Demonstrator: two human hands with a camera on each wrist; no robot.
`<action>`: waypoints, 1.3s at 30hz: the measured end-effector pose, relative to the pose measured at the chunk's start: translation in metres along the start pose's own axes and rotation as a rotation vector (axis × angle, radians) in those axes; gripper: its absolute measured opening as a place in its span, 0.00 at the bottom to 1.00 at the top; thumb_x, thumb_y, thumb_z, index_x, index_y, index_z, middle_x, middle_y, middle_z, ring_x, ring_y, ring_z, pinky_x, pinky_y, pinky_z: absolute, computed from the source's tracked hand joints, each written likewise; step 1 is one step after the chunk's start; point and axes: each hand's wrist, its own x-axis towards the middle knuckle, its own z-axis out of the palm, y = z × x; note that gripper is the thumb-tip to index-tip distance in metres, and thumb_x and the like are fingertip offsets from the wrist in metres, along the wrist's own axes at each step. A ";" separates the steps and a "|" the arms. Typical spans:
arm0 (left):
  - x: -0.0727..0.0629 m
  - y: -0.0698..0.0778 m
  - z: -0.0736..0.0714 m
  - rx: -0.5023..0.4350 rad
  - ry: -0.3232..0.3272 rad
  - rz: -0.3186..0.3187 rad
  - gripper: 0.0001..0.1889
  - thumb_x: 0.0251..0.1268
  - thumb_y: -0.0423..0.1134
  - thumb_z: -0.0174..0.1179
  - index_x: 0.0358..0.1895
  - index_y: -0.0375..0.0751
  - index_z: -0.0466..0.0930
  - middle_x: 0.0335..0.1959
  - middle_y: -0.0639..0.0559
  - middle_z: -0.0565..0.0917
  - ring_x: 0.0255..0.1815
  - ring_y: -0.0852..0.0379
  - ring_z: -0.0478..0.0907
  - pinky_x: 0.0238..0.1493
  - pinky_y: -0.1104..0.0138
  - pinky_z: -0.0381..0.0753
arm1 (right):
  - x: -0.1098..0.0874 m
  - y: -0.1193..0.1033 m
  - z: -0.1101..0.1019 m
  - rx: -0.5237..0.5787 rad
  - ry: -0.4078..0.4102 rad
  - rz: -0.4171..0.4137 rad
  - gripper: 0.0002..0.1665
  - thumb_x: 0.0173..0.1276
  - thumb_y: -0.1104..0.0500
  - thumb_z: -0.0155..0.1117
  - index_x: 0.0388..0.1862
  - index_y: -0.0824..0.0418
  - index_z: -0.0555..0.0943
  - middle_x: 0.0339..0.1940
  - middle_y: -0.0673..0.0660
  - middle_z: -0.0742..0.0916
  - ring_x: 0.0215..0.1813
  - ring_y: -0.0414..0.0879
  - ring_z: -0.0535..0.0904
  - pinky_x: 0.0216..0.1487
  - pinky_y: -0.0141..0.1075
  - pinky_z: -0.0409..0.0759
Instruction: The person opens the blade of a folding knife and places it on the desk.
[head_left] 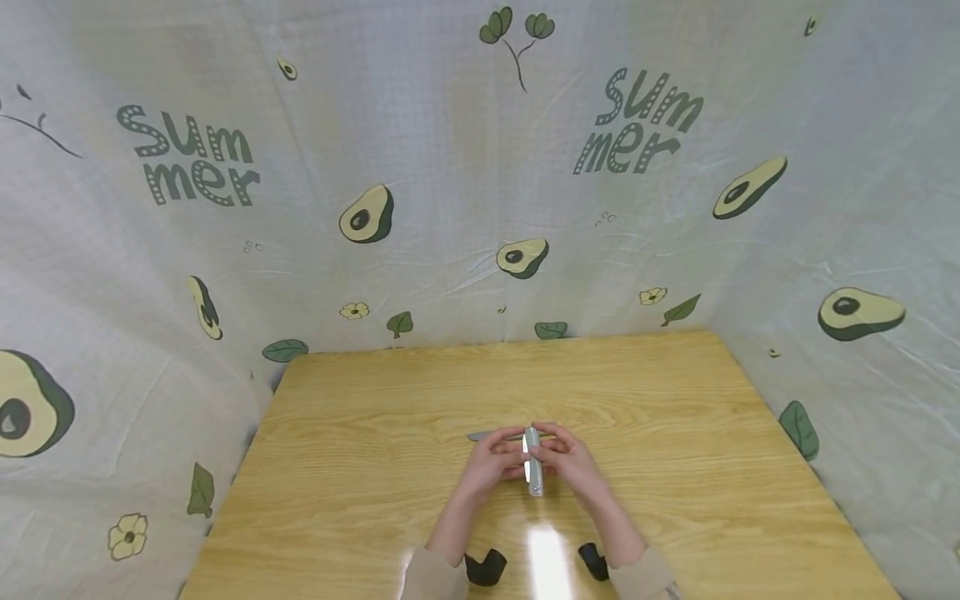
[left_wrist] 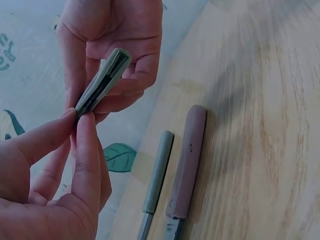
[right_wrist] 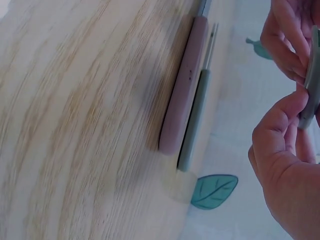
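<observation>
Both hands hold up a folding knife with a pale grey-green handle, close over the table; a bright strip runs along its left side. A dark lengthwise slot shows in the handle in the left wrist view. My left hand pinches it between thumb and fingertips from the left. Opposite, my right hand grips it with thumb and fingers. Beyond the hands lies a pink-handled knife, its blade pointing left. Beside that knife rests a thin tool with a grey-green handle and narrow metal shaft.
The light wooden table has its back edge against a hanging cloth printed with avocados and leaves, which also encloses both sides. Black wrist mounts show near both sleeves. Light glares off the table's front.
</observation>
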 end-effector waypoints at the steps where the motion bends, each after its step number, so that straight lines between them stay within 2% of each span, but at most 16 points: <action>1: -0.001 -0.001 -0.002 -0.004 0.000 0.002 0.25 0.61 0.25 0.61 0.63 0.27 0.71 0.35 0.47 0.84 0.34 0.56 0.83 0.42 0.63 0.88 | 0.000 0.000 0.001 -0.001 -0.006 -0.003 0.31 0.68 0.63 0.64 0.68 0.69 0.69 0.43 0.60 0.85 0.40 0.46 0.82 0.42 0.38 0.84; 7: -0.006 -0.004 -0.010 -0.016 -0.005 0.001 0.25 0.63 0.29 0.63 0.63 0.31 0.71 0.34 0.49 0.84 0.36 0.56 0.84 0.43 0.64 0.87 | 0.000 -0.001 0.006 -0.004 -0.043 -0.015 0.31 0.69 0.62 0.64 0.68 0.70 0.68 0.44 0.61 0.85 0.40 0.46 0.83 0.44 0.40 0.84; 12: -0.008 -0.006 -0.013 -0.038 -0.020 0.007 0.25 0.64 0.28 0.61 0.64 0.29 0.69 0.32 0.52 0.83 0.35 0.59 0.83 0.42 0.67 0.87 | 0.002 0.000 0.005 -0.021 -0.052 -0.015 0.32 0.69 0.62 0.64 0.68 0.69 0.68 0.43 0.60 0.85 0.40 0.46 0.82 0.44 0.40 0.83; 18: -0.008 -0.007 -0.012 -0.052 -0.004 0.011 0.25 0.64 0.25 0.59 0.65 0.27 0.68 0.31 0.53 0.81 0.33 0.60 0.81 0.40 0.68 0.87 | 0.001 0.000 0.004 -0.025 -0.030 -0.012 0.31 0.68 0.64 0.63 0.68 0.70 0.68 0.43 0.59 0.85 0.40 0.46 0.81 0.44 0.40 0.84; 24: -0.007 -0.008 -0.009 -0.021 0.035 0.038 0.25 0.63 0.25 0.59 0.64 0.28 0.69 0.30 0.52 0.79 0.32 0.60 0.80 0.39 0.67 0.87 | -0.001 -0.002 0.003 -0.028 0.013 -0.006 0.31 0.69 0.65 0.63 0.69 0.69 0.68 0.42 0.59 0.83 0.39 0.45 0.81 0.46 0.47 0.84; 31: -0.007 -0.007 -0.006 0.030 0.085 0.043 0.24 0.63 0.25 0.59 0.63 0.30 0.70 0.33 0.50 0.76 0.32 0.61 0.78 0.37 0.67 0.86 | -0.002 0.000 0.003 -0.010 0.060 -0.012 0.31 0.68 0.67 0.62 0.69 0.68 0.68 0.40 0.59 0.82 0.38 0.44 0.80 0.45 0.49 0.86; 39: -0.009 -0.008 -0.006 0.025 0.114 0.059 0.25 0.65 0.25 0.57 0.66 0.29 0.66 0.35 0.50 0.74 0.32 0.59 0.79 0.39 0.63 0.87 | 0.000 0.004 0.001 0.001 0.094 -0.010 0.30 0.68 0.67 0.63 0.69 0.65 0.70 0.39 0.58 0.81 0.39 0.46 0.80 0.46 0.51 0.86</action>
